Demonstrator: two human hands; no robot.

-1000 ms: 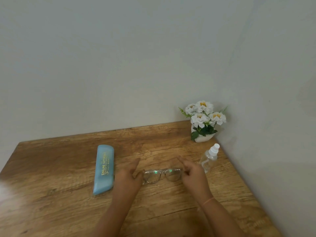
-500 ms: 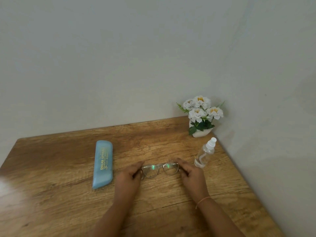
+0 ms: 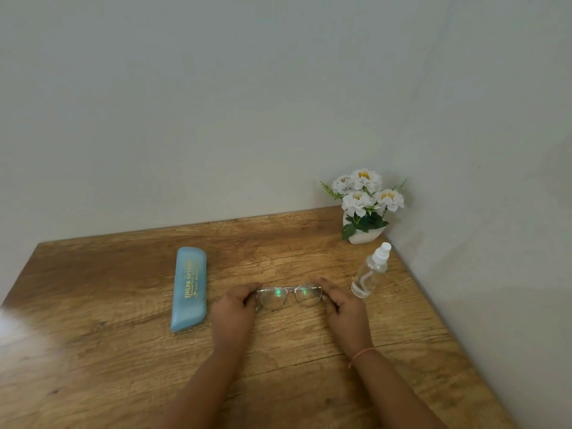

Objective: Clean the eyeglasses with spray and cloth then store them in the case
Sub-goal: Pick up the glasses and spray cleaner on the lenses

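Thin-framed eyeglasses (image 3: 288, 296) with clear lenses sit just above the wooden table (image 3: 93, 351), held at both ends. My left hand (image 3: 235, 308) grips the left side of the frame and my right hand (image 3: 342, 306) grips the right side. A light blue eyeglass case (image 3: 189, 287) with gold lettering lies shut to the left of my left hand. A clear spray bottle (image 3: 371, 270) with a white nozzle stands tilted just right of my right hand. No cloth is in view.
A small white pot of white flowers (image 3: 365, 205) stands in the back right corner. Pale walls border the table at the back and along the right side.
Both hands have closed in on the ends of the eyeglasses and now grip the frame. The view has shifted slightly, so everything sits a little higher in the picture.
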